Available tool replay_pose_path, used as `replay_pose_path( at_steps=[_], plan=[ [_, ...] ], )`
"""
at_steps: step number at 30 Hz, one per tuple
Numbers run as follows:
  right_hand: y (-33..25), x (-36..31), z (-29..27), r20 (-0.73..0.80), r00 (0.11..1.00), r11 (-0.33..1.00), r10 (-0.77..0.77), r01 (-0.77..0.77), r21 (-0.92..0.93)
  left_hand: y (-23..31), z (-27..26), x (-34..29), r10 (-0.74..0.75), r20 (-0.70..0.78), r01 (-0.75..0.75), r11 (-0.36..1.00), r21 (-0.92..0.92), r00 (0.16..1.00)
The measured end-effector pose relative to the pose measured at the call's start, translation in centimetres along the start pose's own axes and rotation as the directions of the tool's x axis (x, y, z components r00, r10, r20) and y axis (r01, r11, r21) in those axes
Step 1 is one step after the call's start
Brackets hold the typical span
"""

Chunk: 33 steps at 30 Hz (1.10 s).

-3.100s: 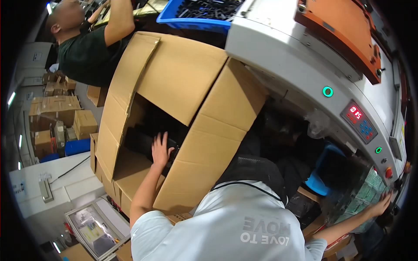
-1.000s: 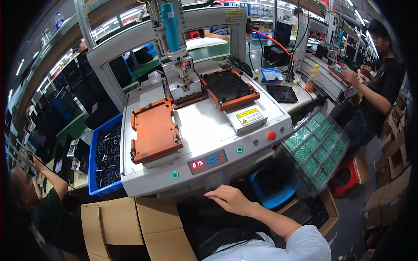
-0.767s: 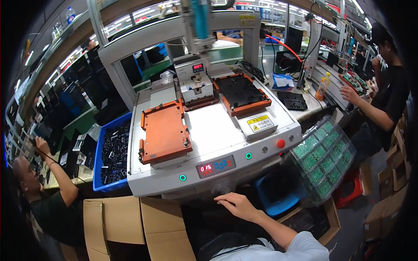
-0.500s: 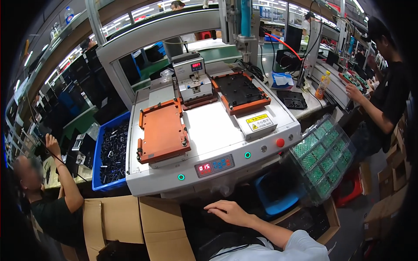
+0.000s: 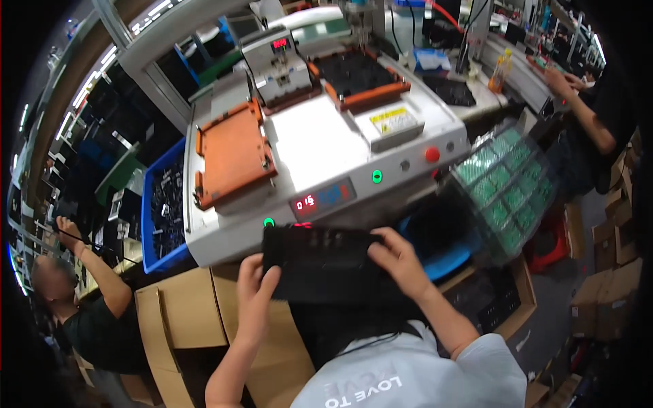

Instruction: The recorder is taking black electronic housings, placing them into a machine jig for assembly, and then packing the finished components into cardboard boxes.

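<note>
A: Who is holding what here?

B: A worker in a pale T-shirt (image 5: 408, 370) is holding a flat black panel (image 5: 323, 266) between both hands. The left hand (image 5: 257, 289) is grasping its left end, the thumb pressing along the near side; the right hand (image 5: 400, 262) is gripping the upper right corner.

A: And where is the panel sitting?

B: It is hanging in the air — just in front of the white machine (image 5: 309, 153), its top edge showing right below the glowing control display (image 5: 323, 198).

A: What is the machine carrying?

B: Two orange fixtures are flanking its bright top. The left fixture (image 5: 235, 160) is lying bare, while the right fixture (image 5: 371, 95) is bearing another black part (image 5: 350, 71).

A: And around it?

B: A blue bin (image 5: 166, 263) full of small dark pieces is standing against the machine's left side, and a cardboard box (image 5: 183, 309) is spreading its flaps below. Off the right corner, a clear tray (image 5: 502, 250) is showing green boards (image 5: 486, 191). A bottle (image 5: 500, 71) is standing on the surface (image 5: 484, 95) behind.

A: Anyone else in frame?

B: Two co-workers — one person in dark clothing (image 5: 105, 333) is raising an arm at far left, another person (image 5: 602, 112) is working at far right.
</note>
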State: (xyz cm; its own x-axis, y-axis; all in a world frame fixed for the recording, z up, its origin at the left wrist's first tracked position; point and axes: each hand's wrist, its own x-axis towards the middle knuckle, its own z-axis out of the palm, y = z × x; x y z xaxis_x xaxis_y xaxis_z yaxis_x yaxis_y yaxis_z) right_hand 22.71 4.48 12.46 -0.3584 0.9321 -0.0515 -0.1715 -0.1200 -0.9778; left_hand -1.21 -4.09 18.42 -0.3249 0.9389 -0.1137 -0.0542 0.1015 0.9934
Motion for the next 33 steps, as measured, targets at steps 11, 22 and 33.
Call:
replay_pose_path(
  at_steps=[11,22,33],
  plan=[
    [3.3,1.5,-1.6,0.284,0.957,0.994,0.062,-0.035,-0.099,-5.4,-1.8,2.5,-0.369,0.534,0.452,0.892,-0.029,0.761],
    [7.4,-2.4,1.8,-0.105,0.945,0.879,0.310,-0.243,0.410,-8.0,-2.4,1.9,-0.386,0.236,0.451,0.804,-0.388,0.892],
    [11.3,-4.1,-4.2,0.392,0.845,0.918,0.363,-0.396,0.004,-10.7,2.8,1.4,-0.532,0.145,0.548,0.769,-0.330,0.834]
  ],
)
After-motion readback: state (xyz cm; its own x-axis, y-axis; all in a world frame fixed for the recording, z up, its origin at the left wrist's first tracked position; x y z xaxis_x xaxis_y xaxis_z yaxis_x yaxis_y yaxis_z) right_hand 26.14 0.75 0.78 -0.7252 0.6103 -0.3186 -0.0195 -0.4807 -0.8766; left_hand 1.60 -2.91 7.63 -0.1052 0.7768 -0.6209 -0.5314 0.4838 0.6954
